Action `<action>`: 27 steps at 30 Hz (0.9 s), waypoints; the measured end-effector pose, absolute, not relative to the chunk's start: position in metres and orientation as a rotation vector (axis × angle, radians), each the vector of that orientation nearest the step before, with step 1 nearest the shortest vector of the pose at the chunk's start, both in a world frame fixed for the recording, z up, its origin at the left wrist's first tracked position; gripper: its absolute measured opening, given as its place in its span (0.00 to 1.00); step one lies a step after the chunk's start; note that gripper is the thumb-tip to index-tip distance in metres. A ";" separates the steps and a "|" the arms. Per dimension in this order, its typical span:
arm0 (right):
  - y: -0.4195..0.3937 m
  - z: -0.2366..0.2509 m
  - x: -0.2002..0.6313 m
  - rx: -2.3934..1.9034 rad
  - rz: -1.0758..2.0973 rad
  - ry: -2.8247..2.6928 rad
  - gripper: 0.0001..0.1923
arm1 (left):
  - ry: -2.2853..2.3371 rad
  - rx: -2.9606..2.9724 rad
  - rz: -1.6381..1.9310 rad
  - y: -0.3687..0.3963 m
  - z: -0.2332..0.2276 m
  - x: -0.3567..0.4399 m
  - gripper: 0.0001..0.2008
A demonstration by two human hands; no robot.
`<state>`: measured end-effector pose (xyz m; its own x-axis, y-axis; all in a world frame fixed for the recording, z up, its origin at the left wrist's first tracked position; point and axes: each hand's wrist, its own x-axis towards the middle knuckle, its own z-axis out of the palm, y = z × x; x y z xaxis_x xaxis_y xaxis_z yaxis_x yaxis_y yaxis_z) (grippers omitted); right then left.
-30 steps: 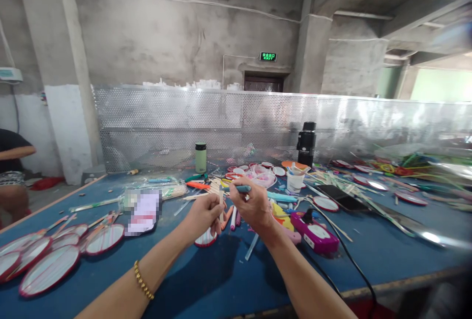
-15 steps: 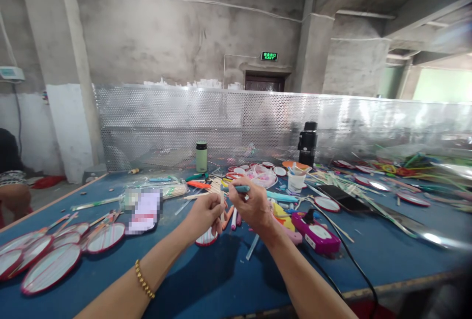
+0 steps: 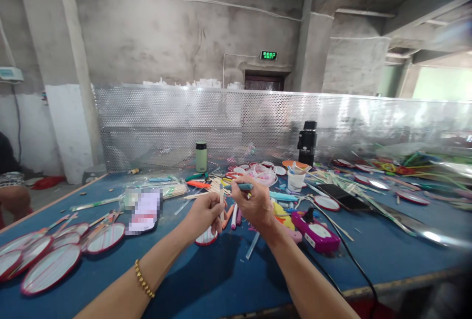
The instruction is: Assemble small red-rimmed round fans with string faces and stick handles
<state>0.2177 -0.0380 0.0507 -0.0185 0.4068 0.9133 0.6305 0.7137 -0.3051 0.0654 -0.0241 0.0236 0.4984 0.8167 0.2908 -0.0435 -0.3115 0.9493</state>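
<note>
A worker's two bare hands meet above a cluttered blue workbench (image 3: 228,279), just in front of the purple glue gun (image 3: 316,233) that lies with its black cord trailing to the near edge. The left hand (image 3: 202,215) pinches a thin pale stick (image 3: 221,200) upright between thumb and curled fingers, apparently to keep it steady and lifted off the bench where the other hand can reach it. The right hand (image 3: 254,206) is closed around a teal pen-like tool (image 3: 241,187), whose body lies sideways across the top of the knuckles and points left toward the stick's upper end; whether the tip touches the stick cannot be told. Both forearms come up from the bottom edge and converge, wrists raised, the left one wearing a gold bead bracelet (image 3: 143,280).

Directly left of the glue gun, under the hands, lies a small round red-rimmed piece (image 3: 205,238) among loose pink and orange sticks. Far to the left of the glue gun, a row of red-rimmed oval fans (image 3: 51,267) lies flat in overlapping order, seemingly laid aside together. Behind the glue gun stand a white cup (image 3: 295,180) of sticks, a black flask (image 3: 307,143) and, further left, a green bottle (image 3: 201,156), all before a perforated metal screen (image 3: 147,122). Another person's leg shows at the far left edge.
</note>
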 end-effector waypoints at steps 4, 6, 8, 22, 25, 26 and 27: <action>-0.037 0.050 0.218 -0.835 -0.215 -1.667 0.09 | 0.656 1.659 1.000 -0.024 0.024 0.065 0.15; -0.037 0.050 0.218 -0.837 -0.212 -1.666 0.08 | 0.654 1.660 1.004 -0.024 0.024 0.065 0.15; -0.037 0.050 0.217 -0.837 -0.206 -1.667 0.08 | 0.656 1.664 1.006 -0.023 0.024 0.065 0.14; -0.039 0.051 0.217 -0.843 -0.192 -1.665 0.08 | 0.665 1.672 1.001 -0.022 0.023 0.065 0.14; -0.039 0.051 0.216 -0.853 -0.188 -1.671 0.08 | 0.678 1.673 0.997 -0.023 0.023 0.066 0.13; -0.039 0.051 0.216 -0.855 -0.186 -1.680 0.08 | 0.680 1.671 0.998 -0.023 0.023 0.066 0.13; -0.039 0.050 0.216 -0.855 -0.186 -1.687 0.08 | 0.680 1.669 0.997 -0.023 0.023 0.066 0.13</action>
